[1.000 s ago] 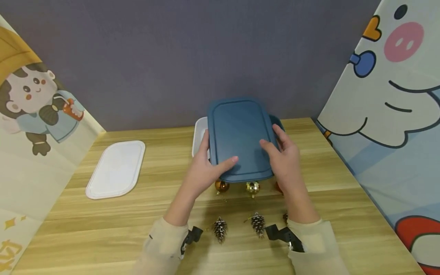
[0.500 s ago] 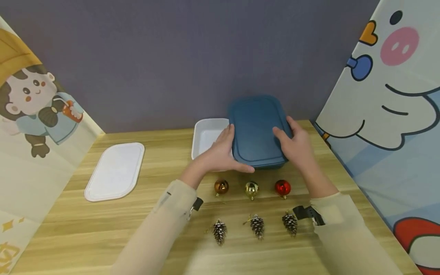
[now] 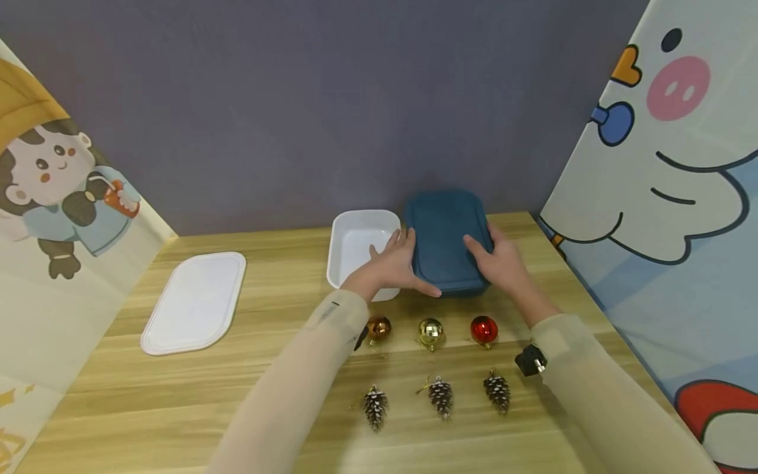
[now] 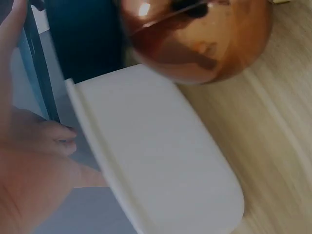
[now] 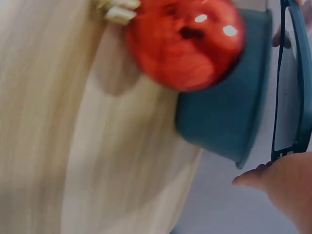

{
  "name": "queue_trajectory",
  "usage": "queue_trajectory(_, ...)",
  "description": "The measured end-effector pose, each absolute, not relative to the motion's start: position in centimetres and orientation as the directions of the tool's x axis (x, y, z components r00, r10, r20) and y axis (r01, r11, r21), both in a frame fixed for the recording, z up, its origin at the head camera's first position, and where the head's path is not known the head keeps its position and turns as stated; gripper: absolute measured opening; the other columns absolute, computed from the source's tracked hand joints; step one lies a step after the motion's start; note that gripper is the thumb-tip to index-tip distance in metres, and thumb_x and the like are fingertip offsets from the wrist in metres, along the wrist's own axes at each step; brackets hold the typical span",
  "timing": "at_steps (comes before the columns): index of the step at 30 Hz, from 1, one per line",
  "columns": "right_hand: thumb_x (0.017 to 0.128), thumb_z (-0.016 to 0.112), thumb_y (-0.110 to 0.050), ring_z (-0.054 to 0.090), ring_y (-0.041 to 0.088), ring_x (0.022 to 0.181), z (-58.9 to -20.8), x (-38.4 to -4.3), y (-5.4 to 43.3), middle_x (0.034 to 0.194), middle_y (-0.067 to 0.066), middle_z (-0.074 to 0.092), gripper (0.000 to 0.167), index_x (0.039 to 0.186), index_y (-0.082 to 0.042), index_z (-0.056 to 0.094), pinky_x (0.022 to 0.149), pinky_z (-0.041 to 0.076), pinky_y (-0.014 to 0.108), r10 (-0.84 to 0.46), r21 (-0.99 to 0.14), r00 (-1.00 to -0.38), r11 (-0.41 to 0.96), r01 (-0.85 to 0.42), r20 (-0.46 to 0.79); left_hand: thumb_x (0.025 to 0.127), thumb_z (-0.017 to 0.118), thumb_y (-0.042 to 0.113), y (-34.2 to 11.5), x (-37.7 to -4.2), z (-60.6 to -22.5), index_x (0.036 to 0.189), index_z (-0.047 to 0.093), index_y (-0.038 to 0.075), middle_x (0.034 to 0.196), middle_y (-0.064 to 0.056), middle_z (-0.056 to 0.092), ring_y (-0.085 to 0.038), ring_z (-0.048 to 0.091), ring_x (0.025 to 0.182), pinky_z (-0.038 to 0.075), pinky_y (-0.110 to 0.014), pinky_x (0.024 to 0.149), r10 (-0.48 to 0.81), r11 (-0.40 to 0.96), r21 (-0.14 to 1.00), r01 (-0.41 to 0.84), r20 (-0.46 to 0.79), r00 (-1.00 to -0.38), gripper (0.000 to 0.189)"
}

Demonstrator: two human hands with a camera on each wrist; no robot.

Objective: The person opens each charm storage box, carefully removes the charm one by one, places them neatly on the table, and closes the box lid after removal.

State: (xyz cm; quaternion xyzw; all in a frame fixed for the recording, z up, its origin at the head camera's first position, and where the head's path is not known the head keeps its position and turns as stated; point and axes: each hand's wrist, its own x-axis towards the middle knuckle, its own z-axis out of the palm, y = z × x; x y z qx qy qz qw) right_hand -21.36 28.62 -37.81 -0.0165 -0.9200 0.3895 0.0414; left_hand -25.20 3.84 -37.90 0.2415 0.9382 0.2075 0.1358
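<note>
Both hands hold a dark blue lid [image 3: 444, 243] over a matching blue storage box [image 5: 219, 112] at the back of the table. My left hand [image 3: 391, 266] has its fingers along the lid's left edge and its thumb at the near left corner. The right hand [image 3: 503, 263] grips the right edge, thumb on top. A gap shows between lid and box rim in the right wrist view. Left of the blue box stands an uncovered white box [image 3: 334, 247], partly hidden by my left hand. Copper [image 3: 379, 328], gold [image 3: 431, 332] and red [image 3: 484, 329] baubles lie in front.
Three frosted pine cones [image 3: 440, 397] lie in a row nearer to me than the baubles. A white lid [image 3: 195, 303] is flat on the wooden table [image 3: 112, 395] at the left. A grey partition [image 3: 284, 118] rises behind the boxes, with cartoon-printed panels [image 3: 669, 197] at the sides.
The blue lid has moved right and down, from partly over the white box to over the blue box. Both hands moved with it, and the white box and red bauble came into fuller view.
</note>
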Motion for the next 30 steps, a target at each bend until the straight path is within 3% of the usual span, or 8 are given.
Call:
queue_trajectory(9, 0.109, 0.043, -0.06, 0.022, 0.051, 0.161, -39.3, -22.6, 29.0, 0.174, 0.031, 0.018, 0.093, 0.17, 0.001, 0.007, 0.13, 0.025, 0.063, 0.056, -0.688, -0.998, 0.724, 0.051, -0.014, 0.074, 0.084, 0.076, 4.5, -26.0, -38.8, 0.173, -0.002, 0.013, 0.181, -0.015, 0.0, -0.031, -0.007, 0.169, 0.003, -0.082, 0.125, 0.494, 0.821, 0.432, 0.373, -0.212, -0.843, 0.145)
queue_trajectory(14, 0.109, 0.041, -0.061, 0.022, 0.053, 0.16, -39.8, -23.1, 29.3, 0.174, 0.033, 0.017, 0.094, 0.17, 0.002, 0.007, 0.13, 0.025, 0.064, 0.051, -0.685, -0.998, 0.726, 0.068, -0.045, 0.075, 0.083, 0.077, 4.8, -26.2, -38.5, 0.173, 0.002, 0.017, 0.181, -0.017, 0.003, -0.032, -0.014, 0.168, 0.002, -0.083, 0.124, 0.497, 0.826, 0.418, 0.378, -0.225, -0.838, 0.141)
queue_trajectory(22, 0.11, 0.04, -0.059, 0.022, 0.054, 0.16, -39.9, -23.2, 29.5, 0.173, 0.035, 0.018, 0.092, 0.169, 0.005, 0.008, 0.13, 0.025, 0.065, 0.044, -0.666, -0.997, 0.742, 0.075, -0.063, 0.076, 0.08, 0.079, 5.3, -26.5, -38.6, 0.173, 0.005, 0.017, 0.181, -0.018, -0.001, -0.032, -0.018, 0.167, 0.004, -0.082, 0.125, 0.489, 0.84, 0.393, 0.375, -0.247, -0.837, 0.138)
queue_trajectory(30, 0.111, 0.042, -0.054, 0.024, 0.054, 0.159, -40.3, -23.4, 30.4, 0.172, 0.034, 0.02, 0.087, 0.169, 0.004, 0.011, 0.129, 0.025, 0.065, 0.046, -0.674, -0.997, 0.735, 0.075, -0.06, 0.077, 0.08, 0.078, 5.8, -26.1, -37.9, 0.173, 0.005, 0.018, 0.182, -0.011, -0.003, -0.031, -0.015, 0.168, 0.003, -0.079, 0.127, 0.473, 0.852, 0.391, 0.349, -0.285, -0.834, 0.136)
